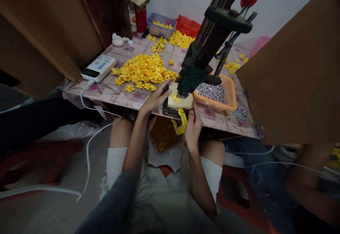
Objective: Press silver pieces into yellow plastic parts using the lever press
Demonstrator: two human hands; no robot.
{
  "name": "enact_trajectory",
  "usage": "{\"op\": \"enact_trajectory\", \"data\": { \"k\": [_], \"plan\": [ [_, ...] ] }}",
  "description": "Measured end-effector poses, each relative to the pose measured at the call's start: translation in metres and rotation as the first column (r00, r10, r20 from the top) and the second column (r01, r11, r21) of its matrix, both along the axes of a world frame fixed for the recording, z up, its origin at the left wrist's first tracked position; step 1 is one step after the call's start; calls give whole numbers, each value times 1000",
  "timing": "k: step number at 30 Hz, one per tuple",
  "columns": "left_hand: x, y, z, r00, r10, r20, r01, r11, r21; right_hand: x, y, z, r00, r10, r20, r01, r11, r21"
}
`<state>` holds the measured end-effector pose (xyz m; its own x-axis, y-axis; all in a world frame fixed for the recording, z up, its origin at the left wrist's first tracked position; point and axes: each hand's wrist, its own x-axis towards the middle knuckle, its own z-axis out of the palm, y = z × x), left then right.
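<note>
Many yellow flowers (143,71) lay unpressed beyond the left hand (156,99); both hands, right hand (193,127) included, steadied the pale block (183,101) under the press (191,78).

Light: dim indoor glow brightening the table (124,99)
Shadows: floor sinking into darkness
Edges: bending outward, blurring
Focus: centre staying fairly sharp

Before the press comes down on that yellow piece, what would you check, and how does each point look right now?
1. Yellow piece lies on the pale block under the press head: ok.
2. Left hand steadies the block's edge: ok.
3. Left fingers clear of the press head: cannot tell, they are close.
4. Right hand sits below the block, away from the head: ok.
5. Orange tray of small silvery parts beside the press: ok.
</note>
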<state>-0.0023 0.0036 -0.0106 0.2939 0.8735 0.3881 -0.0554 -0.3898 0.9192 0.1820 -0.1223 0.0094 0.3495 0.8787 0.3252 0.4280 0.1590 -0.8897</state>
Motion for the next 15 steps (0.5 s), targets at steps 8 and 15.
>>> {"op": "enact_trajectory", "data": {
  "k": [8, 15],
  "plan": [
    [-5, -11, 17, 975, 58, -214, -74, 995, -70, 39, 13, 26, 890, -154, 429, 121, 987, 104],
    [-2, -18, 26, 968, 156, -195, -151, 988, 37, 127, 122, 75, 648, 0, 761, 0, 1000, 0]
  ]
}}
